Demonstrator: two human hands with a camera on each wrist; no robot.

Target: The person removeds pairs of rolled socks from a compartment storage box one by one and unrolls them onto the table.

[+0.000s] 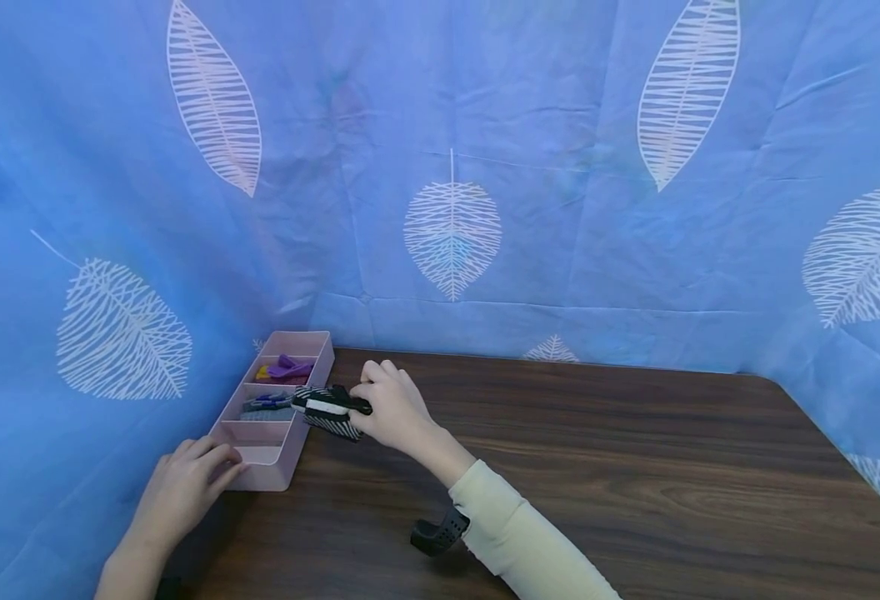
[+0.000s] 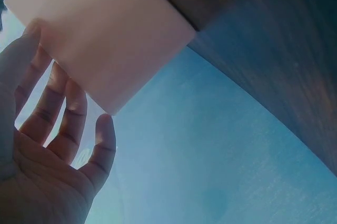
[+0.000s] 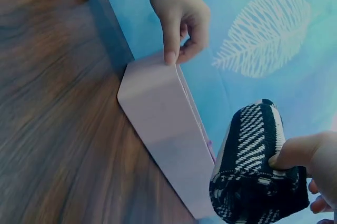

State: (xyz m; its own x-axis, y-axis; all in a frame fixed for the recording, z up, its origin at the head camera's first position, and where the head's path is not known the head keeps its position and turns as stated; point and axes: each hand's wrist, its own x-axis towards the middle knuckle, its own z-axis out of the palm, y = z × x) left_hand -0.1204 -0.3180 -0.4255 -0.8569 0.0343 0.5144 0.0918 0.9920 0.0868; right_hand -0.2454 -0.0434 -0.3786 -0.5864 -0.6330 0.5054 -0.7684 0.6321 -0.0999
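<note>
A person sat at a dark brown wood-grain table [image 1: 635, 467] backed on all sides by a blue cloth printed with white leaves [image 1: 560, 167]. At the table's far left edge, against the cloth, stood a long, pale pink plastic organiser tray [image 1: 312, 400] divided into compartments. The person's right hand [image 1: 395, 408], in a cream sleeve [image 1: 515, 533], gripped a rolled bundle of black-and-white patterned fabric [image 1: 329, 411], thumb and curled fingers closed around it. The bundle was held just above the tray's right rim, about level with the middle compartments and not resting inside any of them. The left hand [image 1: 185, 487] rested at the tray's near end, with its fingers bent over the near corner and touching the rim; it steadied the tray rather than holding anything. One far compartment held purple pieces [image 1: 287, 367] with a bit of yellow beside them, and the next held small dark and blue items [image 1: 269, 403], too small to identify. The nearest compartment's contents could not be made out. A black perforated strap [image 1: 440, 533] showed under the right wrist.
</note>
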